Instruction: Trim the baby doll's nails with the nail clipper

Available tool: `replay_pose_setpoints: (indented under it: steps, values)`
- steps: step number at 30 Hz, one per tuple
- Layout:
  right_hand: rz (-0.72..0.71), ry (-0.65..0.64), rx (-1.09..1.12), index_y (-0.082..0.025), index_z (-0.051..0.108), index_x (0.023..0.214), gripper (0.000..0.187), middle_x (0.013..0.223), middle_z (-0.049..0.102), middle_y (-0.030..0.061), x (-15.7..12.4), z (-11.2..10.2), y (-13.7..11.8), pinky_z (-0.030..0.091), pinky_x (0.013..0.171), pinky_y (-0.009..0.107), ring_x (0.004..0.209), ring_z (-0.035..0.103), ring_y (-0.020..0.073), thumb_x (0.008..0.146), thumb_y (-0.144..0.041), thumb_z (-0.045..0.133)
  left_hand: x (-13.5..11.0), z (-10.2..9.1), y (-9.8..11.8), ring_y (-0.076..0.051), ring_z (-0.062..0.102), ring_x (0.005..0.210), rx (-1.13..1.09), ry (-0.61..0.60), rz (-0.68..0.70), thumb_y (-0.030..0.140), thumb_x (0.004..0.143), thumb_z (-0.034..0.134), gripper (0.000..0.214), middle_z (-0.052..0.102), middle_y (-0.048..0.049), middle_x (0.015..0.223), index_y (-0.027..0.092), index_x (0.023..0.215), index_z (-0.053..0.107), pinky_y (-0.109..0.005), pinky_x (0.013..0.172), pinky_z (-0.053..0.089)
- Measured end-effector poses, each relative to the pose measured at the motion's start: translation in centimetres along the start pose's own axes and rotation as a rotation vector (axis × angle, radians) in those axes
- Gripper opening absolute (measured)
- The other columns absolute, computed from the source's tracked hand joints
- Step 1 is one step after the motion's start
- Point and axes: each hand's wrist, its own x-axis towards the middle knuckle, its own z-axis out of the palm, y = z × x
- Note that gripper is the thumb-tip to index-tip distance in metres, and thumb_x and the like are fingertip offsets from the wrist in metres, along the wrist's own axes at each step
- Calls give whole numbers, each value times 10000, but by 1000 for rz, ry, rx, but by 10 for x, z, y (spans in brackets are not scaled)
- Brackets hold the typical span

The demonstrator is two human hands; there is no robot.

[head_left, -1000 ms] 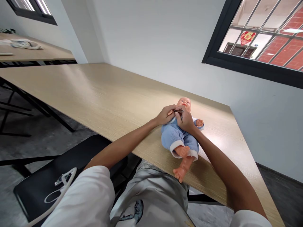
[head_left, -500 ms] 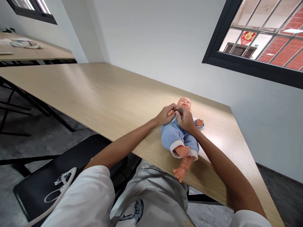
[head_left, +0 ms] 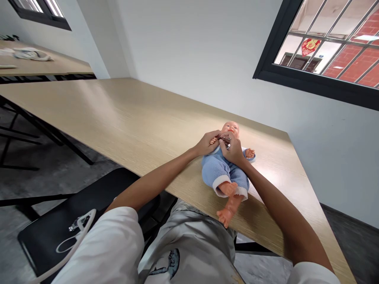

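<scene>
- The baby doll (head_left: 220,173) is lying on its back on the pale wood-grain table (head_left: 118,118), with its head pointing away from the person and its lower foot (head_left: 225,217) sitting near the table's front edge.
- The left hand (head_left: 205,144) is gripping the doll's raised hand (head_left: 213,141), fingers closing around that little vinyl palm.
- The right hand (head_left: 232,150) is pinching a small dark metal tool (head_left: 225,141) right beside it. It's possibly nail clippers, but it's too small to tell from this view.
- The doll is looking light and fairly stiff, so it's likely to skid or roll on that smooth tabletop if it's nudged.
- The blue fleece romper (head_left: 214,169) is looking soft and bunchy, offering a poor anchor. The firm limbs are looking like the surer place to take hold, with the wrist best of all for keeping a tiny hand steady.
</scene>
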Motion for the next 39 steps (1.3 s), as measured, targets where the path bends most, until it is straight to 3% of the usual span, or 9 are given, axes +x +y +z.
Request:
replay_pose_setpoints:
  steps: [7, 16, 24, 39]
  values:
    - [-5, 14, 49, -241, 519, 1015, 153, 824, 703, 19, -1, -1, -2, 558, 603, 314, 673, 684, 183, 886, -308, 567, -1, 1, -2, -131, 485, 668, 34, 10, -15, 371, 908, 500, 221, 558, -1, 736, 169, 822, 520, -266, 667, 435]
    - [-31, 65, -32, -238, 516, 973, 124, 855, 680, 41, 3, -2, -4, 577, 645, 355, 692, 657, 188, 894, -330, 540, -2, 2, 0, -146, 583, 757, -7, 6, -34, 397, 946, 493, 265, 648, -44, 862, 149, 983, 576, -268, 719, 486]
    - [-24, -2, -28, -241, 501, 1013, 153, 805, 680, 22, 2, -2, -2, 548, 605, 350, 663, 669, 198, 897, -332, 544, -1, 1, -2, -142, 570, 727, 27, 8, 3, 400, 950, 492, 265, 638, -37, 828, 148, 932, 574, -268, 703, 475]
    - [-37, 9, -19, -240, 515, 1050, 185, 892, 715, 48, 0, -1, 3, 584, 646, 356, 721, 706, 202, 937, -386, 529, -1, 1, -1, -149, 608, 759, -3, 8, 10, 365, 942, 502, 234, 681, -56, 884, 151, 965, 594, -274, 724, 499]
